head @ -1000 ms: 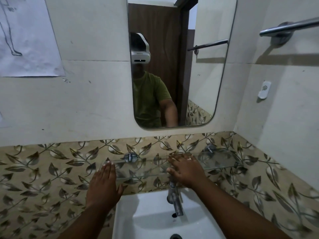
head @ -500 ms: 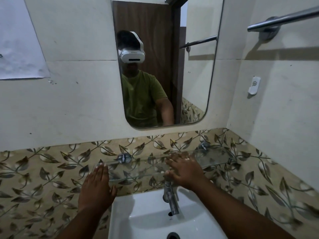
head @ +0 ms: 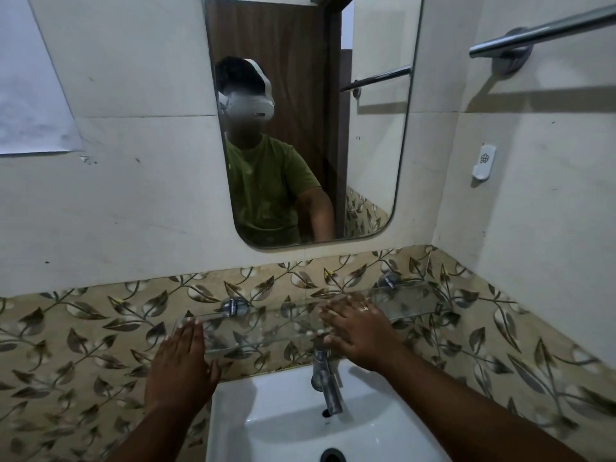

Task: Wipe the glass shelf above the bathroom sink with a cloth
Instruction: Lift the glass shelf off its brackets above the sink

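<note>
My left hand (head: 181, 365) is bare, no ring or watch on it; my right hand (head: 358, 330) carries a thin ring (head: 364, 308) on one finger; both forearms are uncovered; the mirror (head: 376, 161) shows my olive-green short-sleeved T-shirt (head: 266, 185) and a white headset (head: 248, 103).

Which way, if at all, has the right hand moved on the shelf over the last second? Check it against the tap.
Yes, slightly: the right hand has slid rightward along the glass shelf, away from the tap, toward the right bracket.
</note>
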Demonstrator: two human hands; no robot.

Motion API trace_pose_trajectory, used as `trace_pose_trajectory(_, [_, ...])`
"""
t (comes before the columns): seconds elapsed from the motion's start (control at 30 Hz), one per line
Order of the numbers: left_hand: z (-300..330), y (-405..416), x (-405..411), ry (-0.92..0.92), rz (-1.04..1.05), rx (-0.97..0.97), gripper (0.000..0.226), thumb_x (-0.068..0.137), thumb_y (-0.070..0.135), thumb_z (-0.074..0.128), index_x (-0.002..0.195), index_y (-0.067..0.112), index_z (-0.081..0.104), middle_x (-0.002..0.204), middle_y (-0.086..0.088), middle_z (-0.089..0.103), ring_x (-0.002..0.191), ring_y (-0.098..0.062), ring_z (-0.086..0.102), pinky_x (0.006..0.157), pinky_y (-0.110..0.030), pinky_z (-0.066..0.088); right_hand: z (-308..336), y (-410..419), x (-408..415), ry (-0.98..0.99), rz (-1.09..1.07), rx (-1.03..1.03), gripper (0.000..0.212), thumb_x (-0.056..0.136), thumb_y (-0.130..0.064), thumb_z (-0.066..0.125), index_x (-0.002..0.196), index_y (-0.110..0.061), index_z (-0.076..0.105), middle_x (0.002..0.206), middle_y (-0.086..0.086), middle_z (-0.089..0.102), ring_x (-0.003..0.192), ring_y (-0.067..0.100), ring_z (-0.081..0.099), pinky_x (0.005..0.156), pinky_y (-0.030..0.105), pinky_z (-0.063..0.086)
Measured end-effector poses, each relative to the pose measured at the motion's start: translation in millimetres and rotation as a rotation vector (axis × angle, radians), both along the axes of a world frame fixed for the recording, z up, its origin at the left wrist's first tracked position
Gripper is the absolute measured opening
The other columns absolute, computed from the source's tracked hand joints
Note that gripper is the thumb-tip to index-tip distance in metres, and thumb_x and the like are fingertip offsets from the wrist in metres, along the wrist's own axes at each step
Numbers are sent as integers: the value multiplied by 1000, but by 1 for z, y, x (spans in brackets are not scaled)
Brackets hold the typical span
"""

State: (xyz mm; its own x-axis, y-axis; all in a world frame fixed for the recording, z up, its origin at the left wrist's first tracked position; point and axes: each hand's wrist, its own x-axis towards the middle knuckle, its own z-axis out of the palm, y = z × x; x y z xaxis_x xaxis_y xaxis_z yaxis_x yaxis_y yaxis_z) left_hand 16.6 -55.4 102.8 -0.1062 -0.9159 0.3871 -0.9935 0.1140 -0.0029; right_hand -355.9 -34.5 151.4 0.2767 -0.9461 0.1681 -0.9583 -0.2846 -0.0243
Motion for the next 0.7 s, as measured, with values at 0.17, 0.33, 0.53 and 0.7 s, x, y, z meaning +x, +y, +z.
trace_pose_trajectory(0.17, [2, 0, -2, -5, 9, 16, 92, 73, 50, 63, 146, 1, 36, 152, -19, 40, 141, -30, 37, 114, -47, 32, 7, -8, -22, -10, -133, 6, 106, 73, -88, -18, 156, -42, 30, 166, -9, 28, 154, 26, 20, 123, 56, 11])
trace_pose_trajectory(0.33, [4, 3, -3, -7, 21, 27, 92, 73, 50, 64, 146, 2, 36, 152, -19, 39, 141, -30, 36, 113, -47, 33, 12, -26, -4, -59, -223, 36, 112, 67, -92, -18, 157, -42, 28, 167, -8, 25, 153, 27, 22, 122, 58, 11])
trace_pose_trajectory(0.53, [7, 5, -3, -3, 16, 27, 92, 72, 49, 65, 145, 1, 37, 150, -20, 42, 140, -31, 38, 113, -47, 32, 7, -6, -9, 4, -65, 5, 97, 77, -86, -5, 157, -42, 27, 167, -12, 22, 155, 25, 17, 124, 57, 8])
trace_pose_trajectory(0.7, [9, 6, -4, 9, 10, 44, 92, 71, 48, 66, 145, 0, 38, 150, -21, 42, 140, -32, 38, 112, -50, 34, 4, -4, -47, 8, -115, 20, 100, 74, -88, -12, 157, -45, 23, 166, -10, 26, 155, 25, 16, 124, 55, 11])
